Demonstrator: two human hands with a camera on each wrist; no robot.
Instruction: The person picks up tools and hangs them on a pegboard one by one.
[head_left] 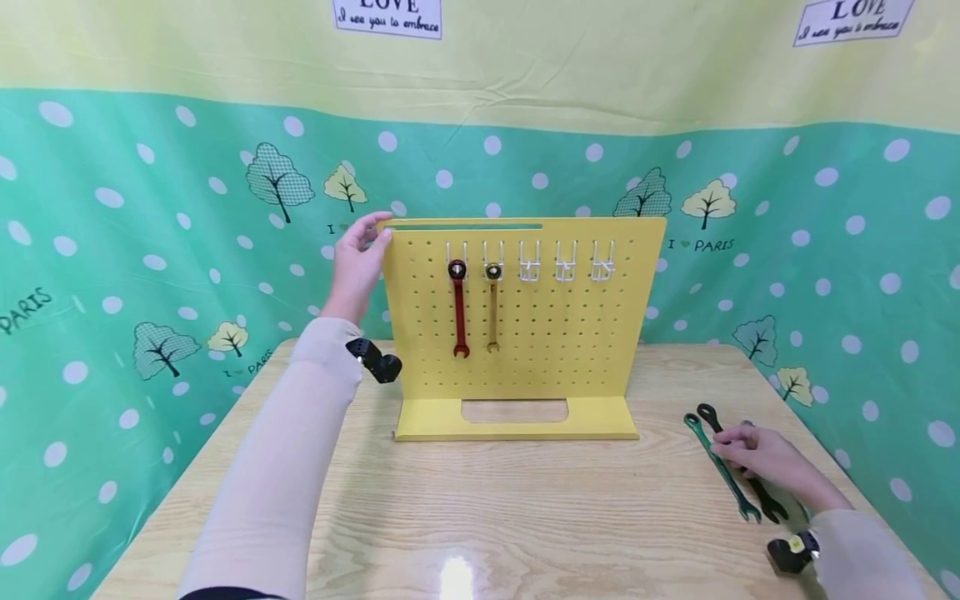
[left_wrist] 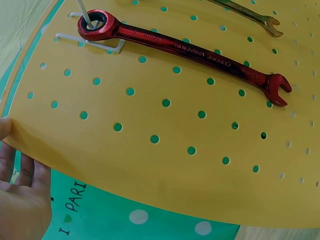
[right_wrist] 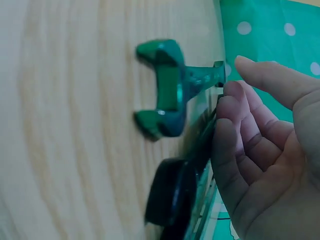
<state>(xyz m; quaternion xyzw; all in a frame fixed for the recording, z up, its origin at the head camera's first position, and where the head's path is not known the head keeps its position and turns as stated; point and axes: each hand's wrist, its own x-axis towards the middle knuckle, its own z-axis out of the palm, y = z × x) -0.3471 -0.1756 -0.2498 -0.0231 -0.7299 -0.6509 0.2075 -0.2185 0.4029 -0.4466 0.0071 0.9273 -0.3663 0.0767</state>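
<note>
My left hand (head_left: 358, 271) grips the upper left corner of a yellow pegboard (head_left: 427, 375), thumb in front and fingers behind. A red ratchet wrench (left_wrist: 195, 52) hangs by its ring end on a white hook, with a gold wrench (head_left: 492, 312) beside it. At the right of the table, my right hand (head_left: 772, 458) is over a green wrench (head_left: 723, 473) and a black wrench (head_left: 771, 504) lying side by side. Thumb and fingertips are near the green shaft, with a gap between them in the right wrist view. Contact there is unclear.
Three more white hooks (head_left: 529, 262) stick out on the right of the pegboard, whose base stands on the wooden table (head_left: 480, 500). A green and yellow printed curtain (head_left: 491, 162) hangs close behind and along both sides.
</note>
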